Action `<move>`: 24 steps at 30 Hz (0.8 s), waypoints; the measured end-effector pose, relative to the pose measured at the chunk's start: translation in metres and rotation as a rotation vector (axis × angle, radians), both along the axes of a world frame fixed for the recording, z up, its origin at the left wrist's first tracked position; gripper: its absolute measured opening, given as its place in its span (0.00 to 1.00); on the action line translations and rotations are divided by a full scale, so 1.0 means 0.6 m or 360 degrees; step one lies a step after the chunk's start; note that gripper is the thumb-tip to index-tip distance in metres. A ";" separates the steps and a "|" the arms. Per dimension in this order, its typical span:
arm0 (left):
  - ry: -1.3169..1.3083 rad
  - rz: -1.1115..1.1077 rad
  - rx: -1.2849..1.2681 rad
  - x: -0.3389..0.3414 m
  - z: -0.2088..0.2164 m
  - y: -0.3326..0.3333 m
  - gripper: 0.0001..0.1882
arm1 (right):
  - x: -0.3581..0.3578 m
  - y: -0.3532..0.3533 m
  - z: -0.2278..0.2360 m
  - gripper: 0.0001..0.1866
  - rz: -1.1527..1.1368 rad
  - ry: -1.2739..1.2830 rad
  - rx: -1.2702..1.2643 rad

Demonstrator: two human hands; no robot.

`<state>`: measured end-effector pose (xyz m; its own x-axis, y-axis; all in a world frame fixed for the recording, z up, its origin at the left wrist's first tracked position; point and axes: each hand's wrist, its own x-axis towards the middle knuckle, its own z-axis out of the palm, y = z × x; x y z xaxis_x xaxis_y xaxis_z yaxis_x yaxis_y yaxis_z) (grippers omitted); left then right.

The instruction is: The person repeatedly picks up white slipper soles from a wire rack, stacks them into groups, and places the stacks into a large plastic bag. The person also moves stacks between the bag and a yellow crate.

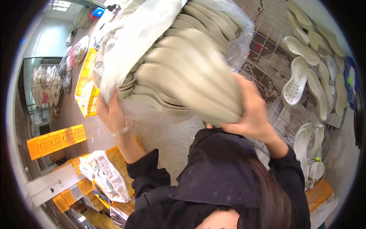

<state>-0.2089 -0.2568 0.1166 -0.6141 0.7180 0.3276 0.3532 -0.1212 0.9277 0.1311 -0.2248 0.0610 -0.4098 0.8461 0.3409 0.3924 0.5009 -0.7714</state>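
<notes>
A row of beige, smooth, curved shoe soles nested face to face (213,89), blurred in part, is held at the mouth of a large translucent plastic bag (133,44), above more beige soles packed inside it (207,21). The row's near end is clasped by the right hand (251,108), spread broadly around it. The bag's near left edge is gripped by the left hand (110,110), its fingers closed on the film.

For good handling, the row should be kept pressed together, since its far end appears unsupported by any hand and outer soles could fan out or slip. The bag's edge is best held taut and outward, so that film is not caught between soles. Curves should be kept facing one way, and a slower swing would lessen knocks.

Beside the bag, pale soles with punched holes (295,80) are spread over a grey metal wire rack (276,47); on the other side, a yellow plastic crate (90,82) is seen.
</notes>
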 end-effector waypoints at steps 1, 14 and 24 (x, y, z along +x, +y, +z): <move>0.0239 0.0199 -0.0228 0.006 0.007 -0.029 0.12 | -0.070 0.011 -0.002 0.55 0.0125 0.0066 0.0031; 0.1134 -0.0641 -0.0453 0.206 -0.069 -0.156 0.28 | 0.205 0.094 -0.341 0.52 -0.1447 -0.1141 0.0080; -0.1269 -0.1649 -0.1577 0.641 -0.438 0.260 0.31 | 0.393 0.073 -0.260 0.56 -0.1020 -0.0684 -0.1133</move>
